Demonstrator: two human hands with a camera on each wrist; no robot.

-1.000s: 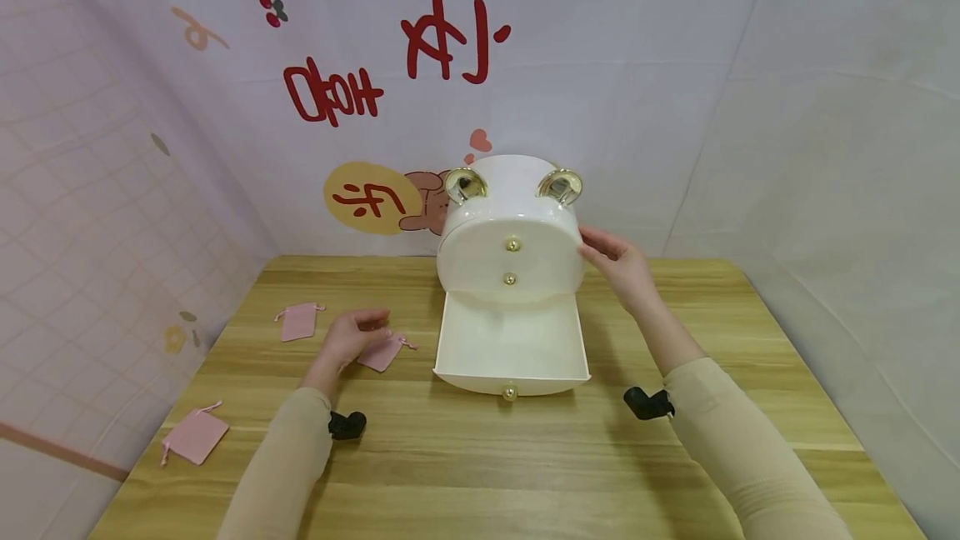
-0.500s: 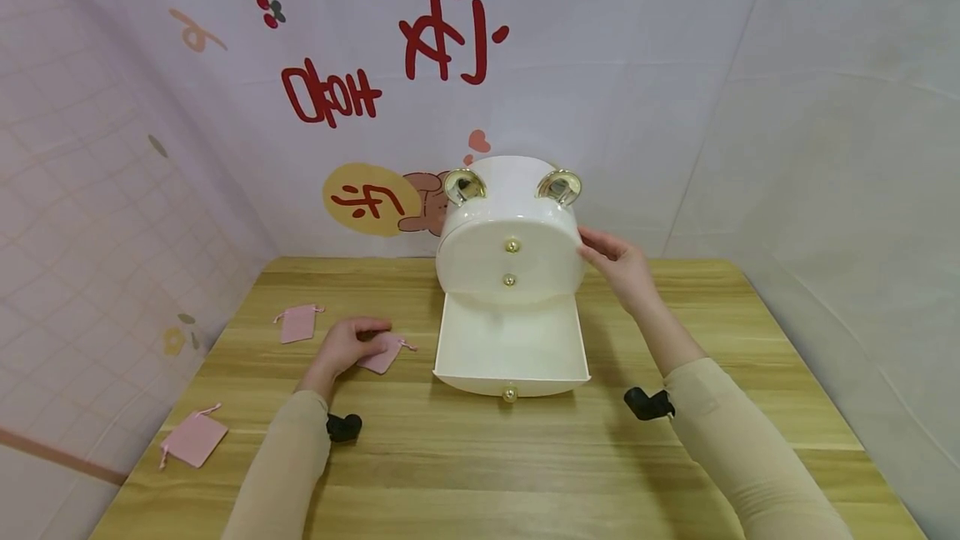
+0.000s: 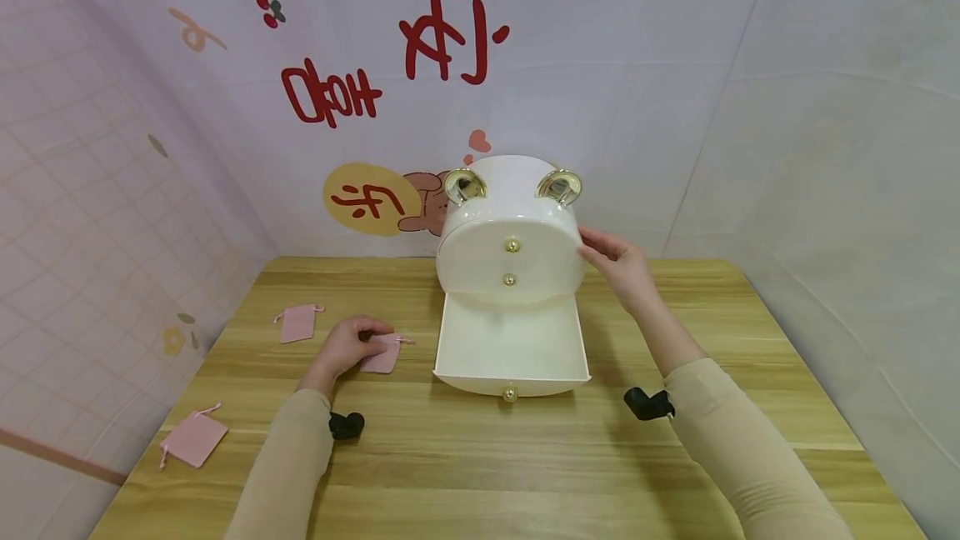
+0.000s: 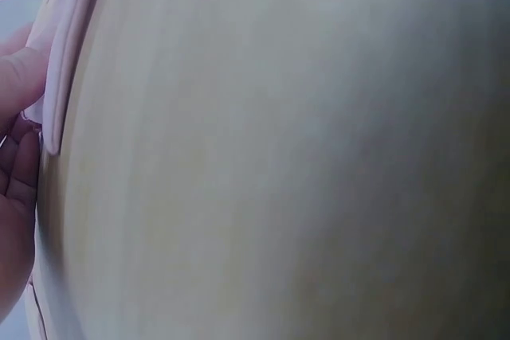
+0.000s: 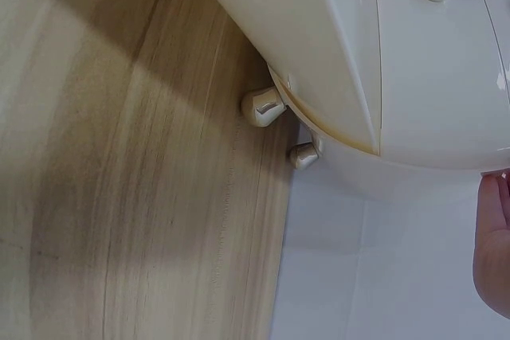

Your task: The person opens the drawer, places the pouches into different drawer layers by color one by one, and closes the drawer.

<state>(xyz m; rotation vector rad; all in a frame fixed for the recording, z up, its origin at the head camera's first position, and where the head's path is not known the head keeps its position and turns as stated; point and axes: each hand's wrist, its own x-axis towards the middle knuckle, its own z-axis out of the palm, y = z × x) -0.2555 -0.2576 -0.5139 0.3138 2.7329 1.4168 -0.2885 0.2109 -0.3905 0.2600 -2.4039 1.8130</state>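
Observation:
My left hand (image 3: 347, 346) pinches a small pink drawstring pouch (image 3: 386, 357) on the wooden table, to the left of a white storage box. In the left wrist view the thumb (image 4: 20, 77) lies on top of the pouch (image 4: 65, 61), with other fingers underneath. The box (image 3: 472, 261) has two gold ear-shaped rings on top and gold knobs in front. Its bottom drawer (image 3: 510, 340) is pulled out and holds nothing. My right hand (image 3: 624, 272) rests its extended fingers against the box's right side, seen at the edge of the right wrist view.
Two more pink pouches lie on the left, one farther back (image 3: 298, 323) and one nearer the table's left edge (image 3: 195, 439). A printed cloth wall (image 3: 600, 107) stands behind the table (image 3: 525, 465). Short gold feet (image 5: 263, 107) hold up the box.
My left hand has come down onto the pouch and taken hold of it; the pouch has turned slightly. My right hand and the box stay as they were.

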